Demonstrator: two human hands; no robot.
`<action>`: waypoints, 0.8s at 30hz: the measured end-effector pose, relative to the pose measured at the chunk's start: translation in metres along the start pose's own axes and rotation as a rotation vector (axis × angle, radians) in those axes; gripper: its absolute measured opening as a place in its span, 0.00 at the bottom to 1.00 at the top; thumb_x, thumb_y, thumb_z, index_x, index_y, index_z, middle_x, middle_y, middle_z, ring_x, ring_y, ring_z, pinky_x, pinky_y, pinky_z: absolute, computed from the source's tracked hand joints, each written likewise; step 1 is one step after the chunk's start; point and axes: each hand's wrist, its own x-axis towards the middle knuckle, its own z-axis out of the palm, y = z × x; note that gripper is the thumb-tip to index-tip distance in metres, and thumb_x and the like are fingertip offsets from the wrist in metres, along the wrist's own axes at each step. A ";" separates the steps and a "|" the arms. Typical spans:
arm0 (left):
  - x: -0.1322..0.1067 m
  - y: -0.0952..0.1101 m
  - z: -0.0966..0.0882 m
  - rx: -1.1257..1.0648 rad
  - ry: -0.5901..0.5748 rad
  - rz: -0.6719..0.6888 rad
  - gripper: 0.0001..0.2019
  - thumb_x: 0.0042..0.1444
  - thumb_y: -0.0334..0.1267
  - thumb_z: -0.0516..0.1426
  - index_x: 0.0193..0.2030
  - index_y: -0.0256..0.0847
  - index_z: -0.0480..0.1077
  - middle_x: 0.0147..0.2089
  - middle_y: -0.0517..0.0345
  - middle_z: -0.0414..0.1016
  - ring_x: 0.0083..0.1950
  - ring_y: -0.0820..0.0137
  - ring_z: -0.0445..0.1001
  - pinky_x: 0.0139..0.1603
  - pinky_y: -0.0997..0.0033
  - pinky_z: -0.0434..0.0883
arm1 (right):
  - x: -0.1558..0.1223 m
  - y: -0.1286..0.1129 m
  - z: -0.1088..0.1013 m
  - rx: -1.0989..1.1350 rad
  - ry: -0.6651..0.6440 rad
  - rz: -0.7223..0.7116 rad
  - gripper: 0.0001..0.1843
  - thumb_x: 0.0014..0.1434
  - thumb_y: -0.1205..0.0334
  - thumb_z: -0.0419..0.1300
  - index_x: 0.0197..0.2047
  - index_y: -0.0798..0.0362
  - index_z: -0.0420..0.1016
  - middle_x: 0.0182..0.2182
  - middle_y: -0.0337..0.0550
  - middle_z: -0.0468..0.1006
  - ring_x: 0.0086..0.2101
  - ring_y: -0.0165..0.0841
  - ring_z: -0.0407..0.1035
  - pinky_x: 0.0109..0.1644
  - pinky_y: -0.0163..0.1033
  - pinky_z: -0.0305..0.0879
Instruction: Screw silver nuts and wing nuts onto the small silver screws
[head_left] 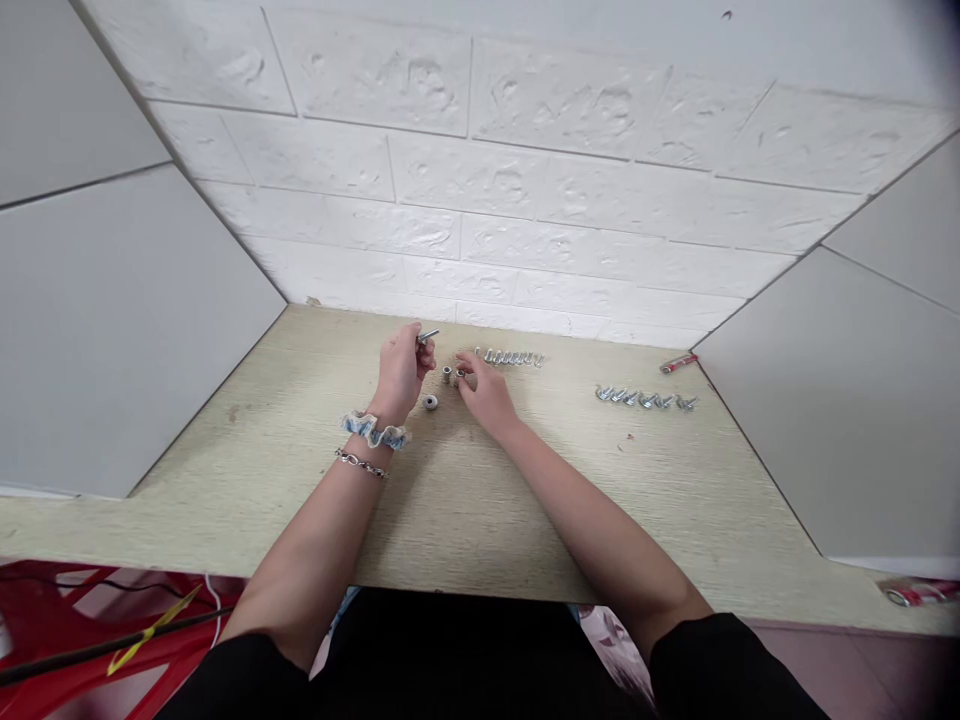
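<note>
My left hand (403,370) is closed around a bolt (428,335) whose metal shank sticks out to the right past the fingertips. To its right, my right hand (485,392) has thumb and forefinger at a small metal sleeve (460,374) on the board, pinching it. A second metal sleeve (447,374) stands upright between the hands. Just below it lies a round, pale, washer-like piece (430,402) with a dark centre. Behind my right hand runs a row of several small bolts (514,357).
Farther right lies a row of several bolts with wider metal parts on them (646,400). A red and silver tube-like item (679,363) rests by the right panel, another (919,592) at the front right. White brick-pattern wall (525,230) and grey side panels (150,330) enclose the wooden board (480,520).
</note>
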 end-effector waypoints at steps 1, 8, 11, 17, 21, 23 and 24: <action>0.000 0.000 0.000 -0.001 0.000 -0.001 0.13 0.48 0.36 0.53 0.20 0.41 0.51 0.18 0.65 0.58 0.17 0.80 0.56 0.18 0.80 0.57 | 0.000 0.000 0.000 0.005 0.006 0.005 0.20 0.53 0.70 0.52 0.50 0.50 0.66 0.41 0.44 0.75 0.42 0.34 0.70 0.51 0.43 0.62; -0.002 -0.001 0.001 -0.033 -0.013 -0.012 0.12 0.48 0.35 0.53 0.19 0.40 0.54 0.17 0.65 0.59 0.17 0.80 0.56 0.17 0.80 0.57 | 0.000 0.001 0.001 0.017 0.002 0.025 0.20 0.53 0.70 0.53 0.50 0.50 0.66 0.40 0.44 0.75 0.42 0.34 0.69 0.50 0.42 0.62; -0.003 -0.002 0.001 -0.007 -0.027 -0.044 0.10 0.48 0.36 0.53 0.21 0.39 0.57 0.17 0.64 0.61 0.17 0.80 0.56 0.17 0.80 0.57 | 0.000 0.001 0.001 0.013 -0.002 0.024 0.19 0.53 0.69 0.53 0.49 0.51 0.67 0.41 0.44 0.75 0.42 0.34 0.69 0.51 0.42 0.62; -0.007 -0.006 0.003 0.151 -0.126 -0.152 0.08 0.48 0.38 0.54 0.22 0.37 0.62 0.18 0.61 0.64 0.17 0.79 0.59 0.17 0.78 0.59 | -0.004 -0.005 -0.005 0.052 0.108 -0.007 0.14 0.58 0.58 0.52 0.47 0.52 0.68 0.44 0.46 0.73 0.47 0.36 0.66 0.53 0.41 0.60; -0.009 -0.011 0.003 0.375 -0.224 -0.198 0.11 0.49 0.39 0.54 0.20 0.35 0.64 0.19 0.58 0.67 0.18 0.78 0.62 0.20 0.77 0.61 | -0.011 -0.010 -0.011 0.206 0.243 -0.001 0.15 0.63 0.54 0.44 0.42 0.52 0.67 0.38 0.44 0.73 0.41 0.32 0.67 0.47 0.37 0.61; -0.010 -0.012 0.004 0.461 -0.268 -0.210 0.13 0.49 0.39 0.54 0.19 0.34 0.65 0.19 0.56 0.67 0.18 0.78 0.63 0.21 0.77 0.62 | -0.013 -0.011 -0.012 0.243 0.275 0.022 0.15 0.63 0.53 0.44 0.37 0.52 0.66 0.32 0.41 0.71 0.36 0.31 0.66 0.42 0.36 0.61; -0.011 -0.012 0.004 0.495 -0.291 -0.211 0.14 0.50 0.40 0.54 0.18 0.34 0.66 0.19 0.56 0.68 0.18 0.78 0.63 0.21 0.77 0.62 | -0.013 -0.012 -0.012 0.250 0.284 0.037 0.15 0.63 0.52 0.44 0.35 0.52 0.65 0.30 0.40 0.69 0.34 0.30 0.65 0.40 0.35 0.60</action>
